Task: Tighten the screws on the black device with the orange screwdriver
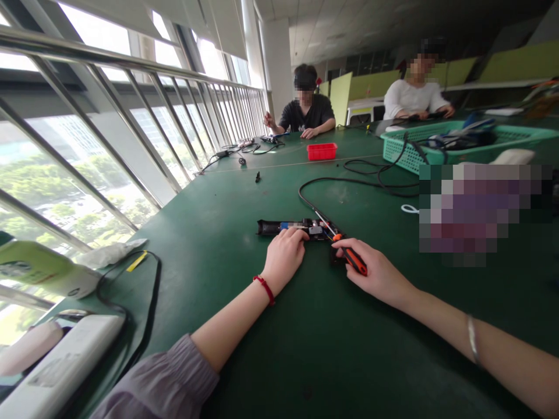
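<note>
An opened black corded device (315, 228) lies across the green table, with parts of its inside showing, among them a blue piece near its left end. My left hand (286, 250) has its fingers curled over the near side of the device, holding it against the table. In my right hand (371, 269) is a screwdriver (356, 261) with an orange and black handle. Its thin metal shaft slants up and left over the right part of the device. Whether the tip touches a screw is too small to tell.
A black cord (349, 179) loops toward a green basket (463, 152) holding tools. A red tray (322, 152) and a small black part (257, 177) lie farther off. On the left are a green-and-white bottle (48, 267) and a white box (65, 366). Two people sit opposite.
</note>
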`<state>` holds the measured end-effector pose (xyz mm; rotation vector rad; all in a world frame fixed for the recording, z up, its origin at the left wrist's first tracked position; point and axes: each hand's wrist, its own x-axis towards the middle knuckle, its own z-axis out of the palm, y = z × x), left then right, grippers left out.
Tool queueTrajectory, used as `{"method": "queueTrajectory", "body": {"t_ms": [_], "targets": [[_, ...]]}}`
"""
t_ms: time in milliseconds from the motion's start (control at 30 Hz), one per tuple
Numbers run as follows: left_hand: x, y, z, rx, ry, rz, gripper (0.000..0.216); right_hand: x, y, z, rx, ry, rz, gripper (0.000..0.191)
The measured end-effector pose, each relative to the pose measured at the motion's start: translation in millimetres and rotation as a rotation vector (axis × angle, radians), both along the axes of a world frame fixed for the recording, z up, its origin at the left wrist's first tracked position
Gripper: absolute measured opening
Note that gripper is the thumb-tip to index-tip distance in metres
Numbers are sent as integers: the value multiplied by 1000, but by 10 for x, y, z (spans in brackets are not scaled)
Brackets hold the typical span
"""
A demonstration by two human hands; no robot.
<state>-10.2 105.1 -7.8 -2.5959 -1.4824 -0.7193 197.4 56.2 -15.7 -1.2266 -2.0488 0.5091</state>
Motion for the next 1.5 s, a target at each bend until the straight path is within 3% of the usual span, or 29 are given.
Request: {"method": "queueTrajectory", "body": {"t_ms": [267, 367, 600, 733, 833, 967, 1233, 1367, 1500], "targets": [[-33, 46, -34, 89, -24, 177, 16, -89, -176, 91, -17, 17, 255, 43], [-32, 41, -29, 140, -75, 181, 16, -97, -210, 98, 7, -6, 303, 44], [-8, -22, 23, 251, -154, -43, 22, -48, -109, 29, 76, 169, 36, 40], [-12, -49, 40, 289, -175, -167, 18, -47, -88, 26, 72, 177, -86, 51], [-10, -33, 44, 282, -213, -224, 16, -71, -117, 35, 78, 85, -66, 59], [15, 7, 48, 256, -176, -241, 17, -99, -156, 63, 86, 37, -15, 51], [30, 22, 67, 256, -98, -189, 17, -61, -105, 42, 73, 202, -83, 39], [19, 40, 60, 263, -62, -200, 17, -71, -105, -3, 23, 293, -36, 30], [15, 55, 42, 269, -22, -155, 17, -91, -117, -8, 9, 321, 2, 32]]}}
